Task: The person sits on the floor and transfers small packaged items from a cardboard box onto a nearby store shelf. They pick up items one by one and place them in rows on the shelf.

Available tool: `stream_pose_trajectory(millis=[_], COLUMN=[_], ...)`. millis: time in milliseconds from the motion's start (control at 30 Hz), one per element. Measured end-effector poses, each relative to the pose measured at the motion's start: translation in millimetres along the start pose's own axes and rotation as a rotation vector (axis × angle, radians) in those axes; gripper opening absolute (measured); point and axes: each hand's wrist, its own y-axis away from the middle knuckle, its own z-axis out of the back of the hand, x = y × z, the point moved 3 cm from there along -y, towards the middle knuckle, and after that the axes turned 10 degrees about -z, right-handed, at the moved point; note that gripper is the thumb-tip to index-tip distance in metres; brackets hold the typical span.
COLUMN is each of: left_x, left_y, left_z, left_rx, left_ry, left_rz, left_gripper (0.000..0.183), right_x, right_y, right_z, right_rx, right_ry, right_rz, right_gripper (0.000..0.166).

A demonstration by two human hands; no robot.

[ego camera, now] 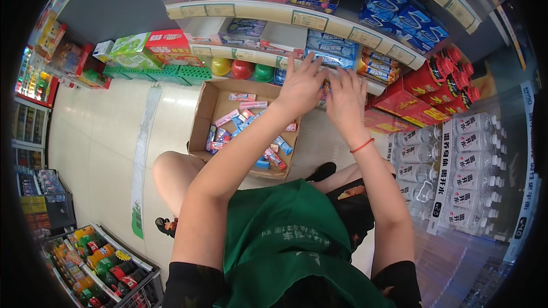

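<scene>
My left hand (302,83) and my right hand (347,96) are side by side at the front edge of the shelf, backs up and fingers spread. Small candy packs (324,87) show in the gap between them; whether my fingers grip any is hidden. Just beyond my fingertips lie stacked blue candy sticks (330,47). Orange-wrapped candy sticks (379,65) are to their right. Below my left forearm, an open cardboard box (198,122) on the floor holds many loose candy and gum packs (244,122).
Yellow, red and green domed containers (242,69) line the low shelf. Red cartons (396,102) and red-capped containers (445,77) stand to the right, near packs of water bottles (466,175). A drinks crate (102,265) stands lower left. My knee (175,171) is beside the box.
</scene>
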Motion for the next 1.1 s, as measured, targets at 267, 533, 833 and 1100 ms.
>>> stream_pose_trajectory(millis=[267, 533, 833, 1100], left_x=[3, 1, 28, 60], left_y=[77, 180, 239, 263], left_z=[9, -29, -73, -98], left_rx=[-0.029, -0.024, 0.049, -0.039], left_ry=[0.277, 0.476, 0.605, 0.55], left_rz=[0.156, 0.419, 0.716, 0.916], left_gripper=[0.04, 0.036, 0.035, 0.039], right_x=[42, 74, 85, 79], right_y=[39, 95, 118, 111], right_z=[-9, -72, -152, -218], right_rx=[0.109, 0.414, 0.797, 0.946], right_ry=[-0.281, -0.438, -0.466, -0.503], right_rz=[0.031, -0.011, -0.171, -0.389], right_gripper=[0.036, 0.035, 0.043, 0.046])
